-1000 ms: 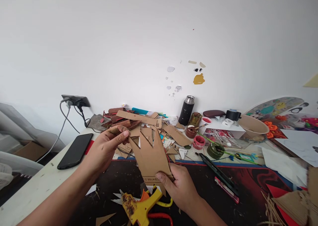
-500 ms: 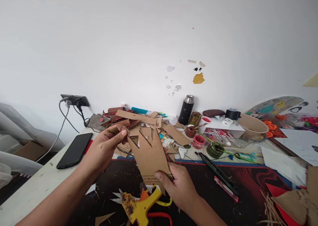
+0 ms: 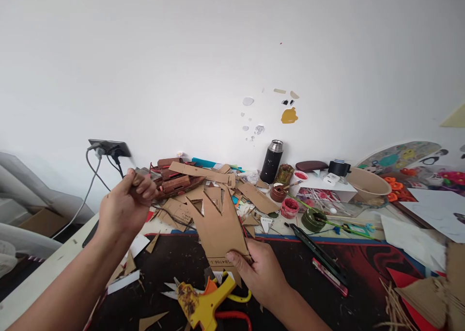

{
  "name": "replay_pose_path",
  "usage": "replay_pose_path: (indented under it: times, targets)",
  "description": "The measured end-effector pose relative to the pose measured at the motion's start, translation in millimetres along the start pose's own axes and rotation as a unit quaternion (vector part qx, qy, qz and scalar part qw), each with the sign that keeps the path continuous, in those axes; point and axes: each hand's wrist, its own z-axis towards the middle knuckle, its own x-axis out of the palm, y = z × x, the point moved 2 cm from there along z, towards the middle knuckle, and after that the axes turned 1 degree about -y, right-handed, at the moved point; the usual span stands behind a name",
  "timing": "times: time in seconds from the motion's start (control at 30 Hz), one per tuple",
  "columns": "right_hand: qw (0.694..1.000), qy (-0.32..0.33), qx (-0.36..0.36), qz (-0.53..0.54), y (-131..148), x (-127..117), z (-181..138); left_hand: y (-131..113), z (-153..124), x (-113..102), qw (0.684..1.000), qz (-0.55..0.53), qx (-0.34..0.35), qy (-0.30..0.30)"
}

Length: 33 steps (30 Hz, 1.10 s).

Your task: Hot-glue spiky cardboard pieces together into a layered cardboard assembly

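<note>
Over the black mat (image 3: 363,307), right hand (image 3: 263,270) has the notched cardboard piece (image 3: 221,234) by its lower right corner. Thumb flat on the near face, fingers behind, clamped on the board. Piece is tilted, pointed prongs up and away from the person, two V-cuts between them, printed line near the bottom edge.

Left hand (image 3: 127,202) is up to the left, well apart from the piece. Fingers curled in together, thumb bent against them; can't tell if anything small is tucked inside. Phone (image 3: 89,234) sits behind that forearm, mostly hidden. Power strip (image 3: 109,147) with two plugs is farther back, against the wall.

Below the piece: yellow glue gun (image 3: 207,304), stained at the front, with silver blades (image 3: 169,293) poking out on its left and a red handle (image 3: 236,314) on its right. Triangular scrap (image 3: 152,321) lies left of the gun, white strip (image 3: 123,281) near the left forearm.

Behind the prongs: heap of cardboard scraps (image 3: 207,173). To its right, black flask (image 3: 271,164) upright, then brown jar (image 3: 278,192), red jar (image 3: 289,208) and green jar (image 3: 314,221). Dark cutter (image 3: 317,253) lies slantwise right of the right hand, pinkish-red stick (image 3: 330,276) just beside it.
</note>
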Motion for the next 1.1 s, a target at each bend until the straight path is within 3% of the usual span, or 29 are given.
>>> replay_pose_path:
  times: [0.17,0.33,0.47,0.63,0.8,1.1]
  targets:
    - [1.0,0.002,0.014,0.006,-2.7,0.6,-2.1,15.0,0.7,-0.4,0.99,0.126,-0.003,0.055]
    - [0.999,0.0,0.031,0.012,-6.9,0.9,-2.7,21.3,-13.5,12.1,0.954,0.273,-0.033,0.117]
    - [0.999,-0.006,0.037,0.013,-6.8,1.0,-1.6,18.1,-20.9,14.4,0.94,0.296,-0.057,0.163]
    - [0.999,-0.001,0.039,0.027,-4.0,1.4,-1.1,15.3,-27.2,15.3,0.909,0.348,-0.019,0.227]
    - [0.999,0.003,0.041,0.029,-4.7,1.8,-1.5,15.7,-32.6,23.1,0.919,0.333,-0.021,0.208]
    - [0.998,0.007,0.042,0.035,-5.7,2.4,-1.5,25.8,-35.4,27.4,0.979,0.163,-0.054,0.109]
